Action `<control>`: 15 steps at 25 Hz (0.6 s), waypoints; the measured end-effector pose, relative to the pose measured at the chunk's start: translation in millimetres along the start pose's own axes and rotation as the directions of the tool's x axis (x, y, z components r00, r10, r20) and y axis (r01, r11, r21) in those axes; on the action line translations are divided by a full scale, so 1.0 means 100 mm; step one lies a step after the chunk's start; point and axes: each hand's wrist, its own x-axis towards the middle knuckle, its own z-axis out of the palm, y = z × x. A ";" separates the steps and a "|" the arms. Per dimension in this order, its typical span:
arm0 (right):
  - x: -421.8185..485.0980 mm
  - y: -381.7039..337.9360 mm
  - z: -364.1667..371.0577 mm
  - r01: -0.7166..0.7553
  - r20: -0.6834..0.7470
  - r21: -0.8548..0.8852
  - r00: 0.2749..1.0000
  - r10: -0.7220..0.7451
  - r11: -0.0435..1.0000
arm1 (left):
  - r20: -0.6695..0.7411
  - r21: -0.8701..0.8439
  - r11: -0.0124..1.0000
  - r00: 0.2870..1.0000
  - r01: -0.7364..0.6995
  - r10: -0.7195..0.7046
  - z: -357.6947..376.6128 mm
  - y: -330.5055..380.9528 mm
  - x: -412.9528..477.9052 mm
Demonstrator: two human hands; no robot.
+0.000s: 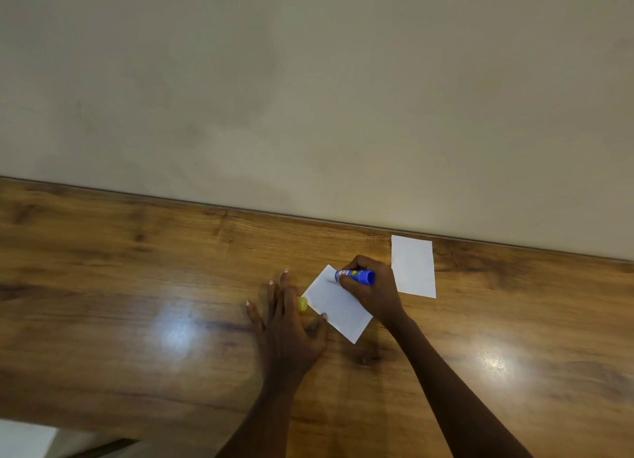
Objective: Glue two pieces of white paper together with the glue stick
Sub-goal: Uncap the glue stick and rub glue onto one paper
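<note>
While the right hand (372, 288) grips the blue glue stick (356, 276) against the tilted white paper (338, 308), the left hand (288, 327) lies flat and spread (yellow cap (302, 304) beside it); a second paper (413, 265) lies apart on the wooden table (137, 286).

Left hand (288, 324) flat, fingers spread; right hand (372, 288) curled round the glue stick (357, 276)
</note>
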 end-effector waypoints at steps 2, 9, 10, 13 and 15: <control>0.05 0.01 -0.02 0.001 -0.040 -0.013 0.999 -0.001 1.000 | 0.001 0.004 1.000 1.000 -0.006 0.006 0.00 0.00 0.00; 0.04 -0.05 -0.01 -0.033 -0.106 0.035 0.994 0.036 0.999 | 0.012 -0.021 1.000 1.000 0.018 -0.017 -0.01 0.00 0.00; -0.03 -0.08 0.01 -0.030 -0.173 0.109 0.984 0.049 0.994 | 0.016 -0.028 0.999 0.999 0.029 -0.028 -0.01 0.00 0.00; -0.39 -0.09 0.20 -0.058 -0.338 0.096 0.937 0.087 0.994 | 0.023 -0.038 0.999 0.999 0.029 -0.028 0.00 0.00 0.00; -0.62 -0.04 0.36 -0.144 -0.281 -0.148 0.955 0.098 0.978 | 0.036 -0.035 0.999 0.999 0.021 -0.020 -0.01 0.00 0.00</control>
